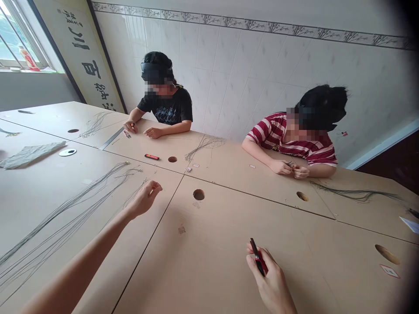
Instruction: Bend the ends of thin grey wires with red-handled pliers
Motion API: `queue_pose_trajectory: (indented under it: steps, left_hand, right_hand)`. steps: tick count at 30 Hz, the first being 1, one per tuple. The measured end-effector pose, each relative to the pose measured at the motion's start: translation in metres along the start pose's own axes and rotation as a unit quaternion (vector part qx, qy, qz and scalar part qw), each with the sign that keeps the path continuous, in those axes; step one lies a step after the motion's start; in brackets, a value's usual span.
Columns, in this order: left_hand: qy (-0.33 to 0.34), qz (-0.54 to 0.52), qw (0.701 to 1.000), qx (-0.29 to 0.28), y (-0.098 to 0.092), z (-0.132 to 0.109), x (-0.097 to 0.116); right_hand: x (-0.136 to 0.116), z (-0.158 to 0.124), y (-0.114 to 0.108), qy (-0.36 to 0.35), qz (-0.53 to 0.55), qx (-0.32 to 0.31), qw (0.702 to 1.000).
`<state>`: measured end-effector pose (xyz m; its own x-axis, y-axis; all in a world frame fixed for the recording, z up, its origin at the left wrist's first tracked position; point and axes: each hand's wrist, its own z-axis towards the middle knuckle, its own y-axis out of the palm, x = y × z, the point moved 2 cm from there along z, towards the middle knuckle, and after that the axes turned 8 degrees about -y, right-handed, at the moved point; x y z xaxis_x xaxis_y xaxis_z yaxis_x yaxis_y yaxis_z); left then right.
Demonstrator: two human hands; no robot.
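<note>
My left hand (pixel 145 199) reaches out over the table, thumb and fingertips pinched together. Whatever lies between those fingertips is too small to make out. Thin grey wires (pixel 81 205) lie in long bundles beside and under that forearm, with small brassy ends (pixel 127 163) close to the hand. My right hand (pixel 270 279), lower right, is wrapped round a slim red-and-black hand tool (pixel 258 260) with a dark tip pointing up and away from me. Its exact kind is hard to tell. The tool is above bare tabletop, apart from the wires.
Two people sit across the table (pixel 222 244); one holds a small metal tool (pixel 290 164). Further wire bundles (pixel 356 192) lie near them. A red-and-black utility knife (pixel 152 157), a steel ruler (pixel 111 138) and a grey cloth (pixel 32 155) lie left. Round holes (pixel 198 194) pierce the top.
</note>
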<state>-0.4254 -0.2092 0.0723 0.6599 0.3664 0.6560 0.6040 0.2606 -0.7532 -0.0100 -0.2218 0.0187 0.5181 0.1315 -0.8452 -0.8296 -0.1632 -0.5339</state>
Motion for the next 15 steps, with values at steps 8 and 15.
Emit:
queue_pose_trajectory:
  steps: [8,15]
  left_hand:
    - [0.053,-0.074,0.983,-0.158,-0.007,-0.056,0.068]
    - [0.068,-0.073,0.980,-0.175,0.013,-0.100,0.097]
  right_hand:
    - [-0.082,0.018,0.016,-0.012,0.152,-0.045,0.987]
    - [-0.142,0.007,0.063,0.107,0.399,-0.123,0.902]
